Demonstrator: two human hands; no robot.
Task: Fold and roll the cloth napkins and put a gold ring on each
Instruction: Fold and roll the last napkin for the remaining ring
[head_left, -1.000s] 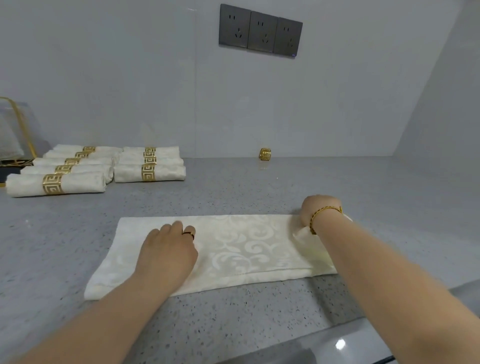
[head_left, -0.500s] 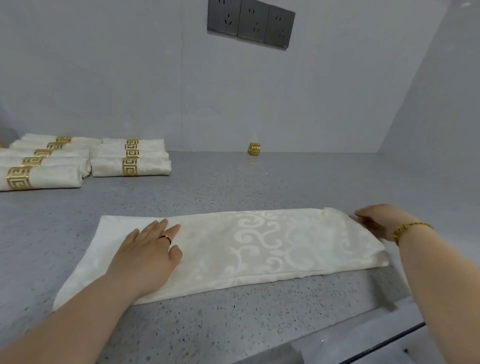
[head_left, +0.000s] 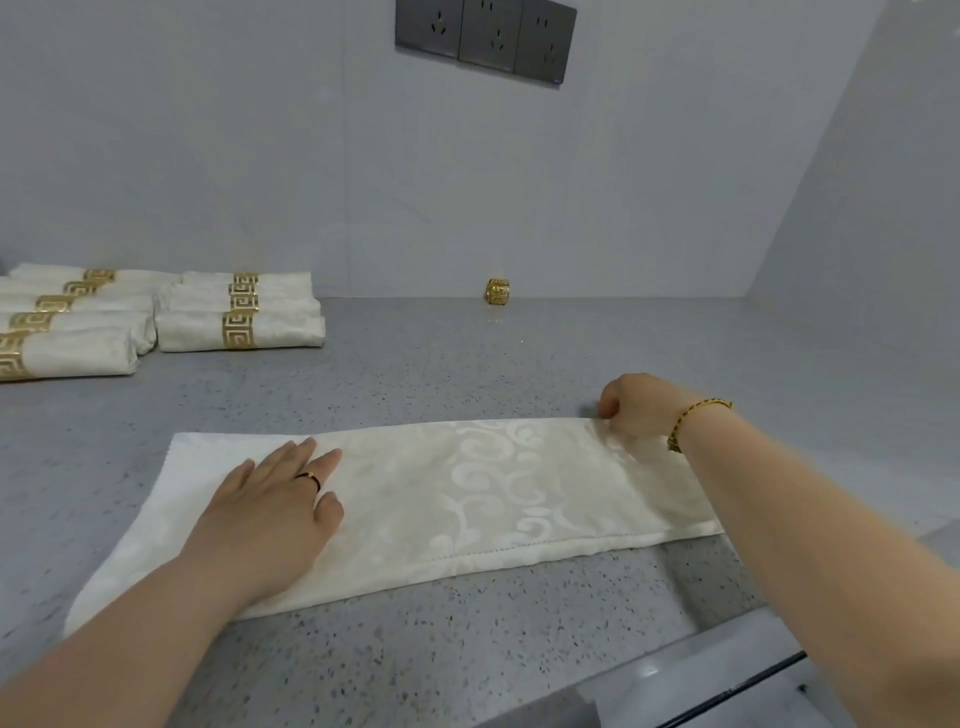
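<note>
napkin (head_left: 467, 499) lies folded in a long strip on the counter (head_left: 415, 374) before you, long axis left to right | your left hand (head_left: 270, 509) presses flat on its left part, fingers straight | your right hand (head_left: 639, 405) pinches its far right corner | ringed rolls (head_left: 239, 317) far left | loose gold ring (head_left: 497, 291) by the wall

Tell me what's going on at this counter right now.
A person is partway through one cream patterned cloth napkin, which lies folded into a long strip on the grey speckled counter. The left hand rests flat on the strip's left part, while the right hand pinches its far edge at the right end. Finished rolled napkins, each in a gold patterned band, sit at the far left. One loose gold ring stands by the white wall, not yet used.
</note>
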